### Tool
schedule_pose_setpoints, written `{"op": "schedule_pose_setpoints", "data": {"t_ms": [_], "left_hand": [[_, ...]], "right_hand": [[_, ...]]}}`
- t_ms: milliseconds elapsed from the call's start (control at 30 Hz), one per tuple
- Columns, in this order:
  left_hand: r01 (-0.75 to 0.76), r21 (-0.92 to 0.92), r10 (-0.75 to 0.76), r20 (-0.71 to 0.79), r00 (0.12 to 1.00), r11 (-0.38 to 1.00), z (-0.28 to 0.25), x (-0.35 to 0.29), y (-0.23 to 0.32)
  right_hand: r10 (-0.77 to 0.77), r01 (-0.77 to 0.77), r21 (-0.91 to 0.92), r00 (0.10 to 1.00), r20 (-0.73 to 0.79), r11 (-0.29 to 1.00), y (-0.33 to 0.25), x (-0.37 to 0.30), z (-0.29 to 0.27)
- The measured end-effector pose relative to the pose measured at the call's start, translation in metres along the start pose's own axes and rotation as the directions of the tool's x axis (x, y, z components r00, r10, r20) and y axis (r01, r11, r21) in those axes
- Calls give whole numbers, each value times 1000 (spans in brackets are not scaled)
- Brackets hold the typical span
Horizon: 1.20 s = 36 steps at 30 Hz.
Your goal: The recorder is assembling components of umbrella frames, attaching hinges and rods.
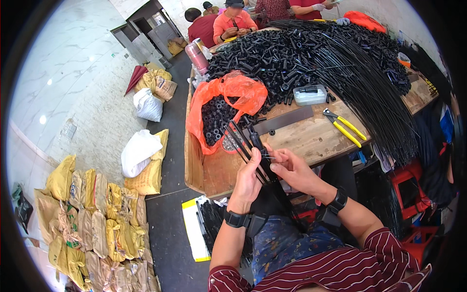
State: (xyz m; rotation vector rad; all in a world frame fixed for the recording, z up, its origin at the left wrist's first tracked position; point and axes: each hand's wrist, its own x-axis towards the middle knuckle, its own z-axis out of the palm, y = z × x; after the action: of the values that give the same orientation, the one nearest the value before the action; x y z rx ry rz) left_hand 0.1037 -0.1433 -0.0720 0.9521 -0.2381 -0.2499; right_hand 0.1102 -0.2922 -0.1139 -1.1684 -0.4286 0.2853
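My left hand [249, 179] is closed round a bundle of thin black rods [278, 194], whose upper ends fan out past the thumb. Among those ends stands a thicker black tubular fitting [254, 137]. My right hand [295, 171] is at the bundle's right side, thumb and fingers pinched together close to the fitting; what they hold is too small to make out. Just beyond my hands on the wooden table [316, 141] are a small bowl of silvery metal parts [230, 143] and an orange plastic bag [245, 91] of black ring-shaped parts [214, 117].
Yellow-handled pliers [347, 134], a flat metal strip [292, 118] and a clear plastic box [310, 99] lie on the table. Behind are a heap of black fittings [272, 61] and long black rods [369, 92]. Several people sit at the far end. Stacked sacks [99, 214] stand left.
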Motion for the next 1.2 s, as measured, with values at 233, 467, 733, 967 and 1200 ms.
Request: {"op": "schedule_pose_setpoints", "data": {"t_ms": [233,467,733,967,1200], "left_hand": [[-46,120,48,-14,999,992,-2,-2,2],[-32,147,34,-13,999,989,-7,1,0],[15,-11,-15,64,998,1000,-20,4,-1],[55,-49,-47,145,988,997,-28,2,0],[31,30,-33,59,998,999,-7,-2,6]], "right_hand": [[-133,128,-102,990,-42,987,4,3,8],[-111,109,-79,993,-30,991,3,4,8],[-9,9,13,1000,-9,1000,-5,6,9],[259,-262,123,965,40,957,-21,6,5],[104,-100,190,994,-14,977,-24,1,14]]}}
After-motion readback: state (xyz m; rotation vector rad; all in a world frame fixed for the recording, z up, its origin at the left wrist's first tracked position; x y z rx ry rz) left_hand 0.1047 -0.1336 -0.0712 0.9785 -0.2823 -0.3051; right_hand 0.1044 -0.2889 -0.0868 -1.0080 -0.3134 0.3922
